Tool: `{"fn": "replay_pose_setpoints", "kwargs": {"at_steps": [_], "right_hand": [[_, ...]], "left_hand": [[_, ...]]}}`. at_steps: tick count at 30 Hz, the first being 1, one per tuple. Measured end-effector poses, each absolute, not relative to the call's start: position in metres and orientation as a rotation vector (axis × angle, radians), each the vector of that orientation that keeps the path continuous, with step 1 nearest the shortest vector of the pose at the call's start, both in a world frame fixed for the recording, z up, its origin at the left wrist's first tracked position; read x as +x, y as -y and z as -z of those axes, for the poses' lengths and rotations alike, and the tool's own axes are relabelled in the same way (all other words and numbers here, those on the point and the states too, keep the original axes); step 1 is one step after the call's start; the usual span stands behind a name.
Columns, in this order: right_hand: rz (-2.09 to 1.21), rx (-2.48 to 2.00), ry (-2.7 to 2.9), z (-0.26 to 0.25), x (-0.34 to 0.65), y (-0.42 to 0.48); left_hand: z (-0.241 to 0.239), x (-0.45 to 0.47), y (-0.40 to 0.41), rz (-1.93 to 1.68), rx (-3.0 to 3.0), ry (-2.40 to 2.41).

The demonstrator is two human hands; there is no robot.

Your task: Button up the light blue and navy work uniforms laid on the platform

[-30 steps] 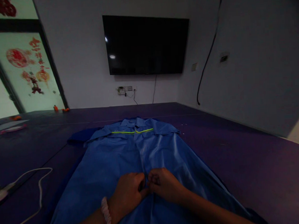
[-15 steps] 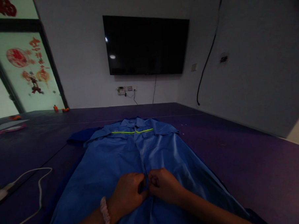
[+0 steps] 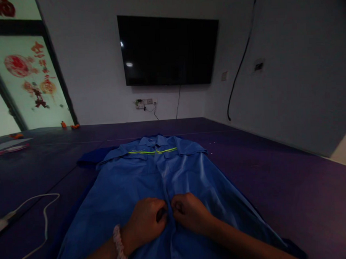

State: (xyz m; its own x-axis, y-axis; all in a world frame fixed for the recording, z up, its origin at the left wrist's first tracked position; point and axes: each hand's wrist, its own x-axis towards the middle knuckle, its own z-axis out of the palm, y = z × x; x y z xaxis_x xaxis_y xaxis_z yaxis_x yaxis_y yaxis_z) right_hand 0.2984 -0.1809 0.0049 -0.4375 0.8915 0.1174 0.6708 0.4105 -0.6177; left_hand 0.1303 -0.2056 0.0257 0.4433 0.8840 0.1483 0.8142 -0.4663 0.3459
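Note:
A blue work shirt (image 3: 129, 185) with a yellow-green reflective stripe (image 3: 152, 151) lies flat on the dark purple table (image 3: 278, 186), collar away from me. My left hand (image 3: 145, 222), a pink band at its wrist, and my right hand (image 3: 189, 212) rest side by side at the shirt's front opening, near its lower part. Both hands have their fingers curled and pinched on the two front edges of the shirt. What lies between the fingertips is too dark to make out.
A white cable (image 3: 43, 211) snakes over the table at the left. A black screen (image 3: 168, 49) hangs on the far wall above a socket (image 3: 144, 103). Small items (image 3: 11, 146) lie at the far left of the table. A glass door with red decorations (image 3: 30, 78) stands at the left.
Both hands stay pinched on the shirt's front opening; the fingers have shifted slightly. The view has tilted a little.

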Motion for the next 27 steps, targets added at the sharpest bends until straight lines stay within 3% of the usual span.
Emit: {"fn": "replay_pose_setpoints", "kwargs": {"at_steps": [27], "right_hand": [[-0.733, -1.337, 2.144, -0.018, 0.294, 0.193]], "left_hand": [[-0.031, 0.125, 0.206, -0.464, 2.565, -1.333]]}}
